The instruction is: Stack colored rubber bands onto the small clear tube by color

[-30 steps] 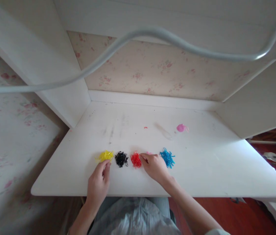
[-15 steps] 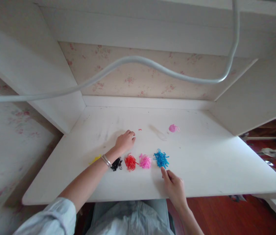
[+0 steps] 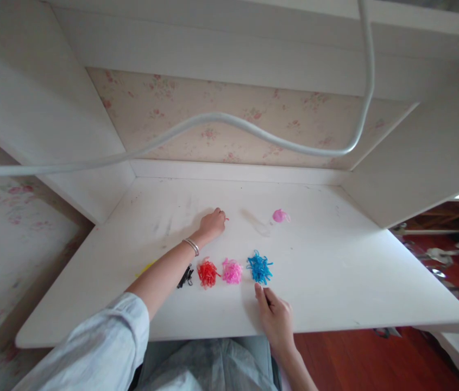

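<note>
My left hand [image 3: 212,224] reaches over the desk, fingers closed, with a small red rubber band [image 3: 226,219] at the fingertips. Below that forearm lie piles of small rubber bands: a yellow pile [image 3: 146,269] and a black pile [image 3: 186,277], both partly covered by the arm, then a red pile [image 3: 208,273], a pink pile [image 3: 232,271] and a blue pile [image 3: 260,268]. My right hand [image 3: 276,317] is at the desk's front edge, its thumb just below the blue pile and its fingers curled. Whatever is inside those fingers is hidden.
A pink bundle [image 3: 280,215] lies farther back on the white desk [image 3: 343,260]. White side panels stand left and right of the desk. A pale cable [image 3: 221,118] crosses high in front of the view.
My left hand has come to the loose red rubber band, and its fingers have closed at it. The right hand stays below the blue pile. The whole view has shifted slightly.
</note>
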The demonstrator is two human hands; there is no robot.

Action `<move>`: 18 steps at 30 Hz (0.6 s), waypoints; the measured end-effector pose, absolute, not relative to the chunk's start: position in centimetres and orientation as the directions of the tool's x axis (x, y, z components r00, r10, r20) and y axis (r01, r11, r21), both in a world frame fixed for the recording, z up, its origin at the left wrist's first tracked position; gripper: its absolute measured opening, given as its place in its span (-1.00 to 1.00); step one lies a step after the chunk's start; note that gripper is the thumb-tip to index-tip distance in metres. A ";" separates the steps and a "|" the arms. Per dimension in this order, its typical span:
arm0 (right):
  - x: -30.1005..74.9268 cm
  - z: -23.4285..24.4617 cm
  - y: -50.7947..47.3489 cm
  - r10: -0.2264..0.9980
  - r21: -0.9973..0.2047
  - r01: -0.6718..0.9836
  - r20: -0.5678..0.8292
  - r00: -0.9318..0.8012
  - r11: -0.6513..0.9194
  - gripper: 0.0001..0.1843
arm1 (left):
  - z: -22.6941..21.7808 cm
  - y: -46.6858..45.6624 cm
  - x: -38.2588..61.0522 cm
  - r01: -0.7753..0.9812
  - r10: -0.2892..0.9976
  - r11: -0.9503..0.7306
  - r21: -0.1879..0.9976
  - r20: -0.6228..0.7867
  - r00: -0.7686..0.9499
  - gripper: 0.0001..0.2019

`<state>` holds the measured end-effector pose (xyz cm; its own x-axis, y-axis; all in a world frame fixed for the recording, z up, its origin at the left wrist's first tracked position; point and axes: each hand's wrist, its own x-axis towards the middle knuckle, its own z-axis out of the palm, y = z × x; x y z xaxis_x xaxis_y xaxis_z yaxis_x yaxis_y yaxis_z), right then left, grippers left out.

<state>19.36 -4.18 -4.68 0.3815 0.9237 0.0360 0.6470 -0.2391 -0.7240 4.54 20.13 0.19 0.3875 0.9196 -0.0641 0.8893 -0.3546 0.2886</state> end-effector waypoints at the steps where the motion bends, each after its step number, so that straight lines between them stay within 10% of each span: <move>1: 19.5 -4.6 -4.2 0.919 -0.740 0.625 0.022 0.393 -0.249 -0.46 | 0.5 19.8 4.3 0.885 0.917 -0.360 0.295 -0.064 0.394 -0.69; 10: 22.2 -3.1 -1.7 0.866 -0.913 0.292 -0.115 0.487 -0.286 -0.44 | 3.9 11.0 -2.2 0.858 0.902 -0.391 0.333 -0.047 0.430 -0.76; 18: 26.1 4.3 6.7 0.825 -0.602 0.756 0.273 0.495 -0.255 -0.12 | 2.9 6.3 -4.0 0.883 0.925 -0.322 0.343 -0.087 0.371 -0.77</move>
<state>26.05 6.75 4.31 0.4952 0.8247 0.2732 0.7565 -0.2547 -0.6024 -3.98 6.28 2.86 0.3709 0.9246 -0.0865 0.8826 -0.3220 0.3425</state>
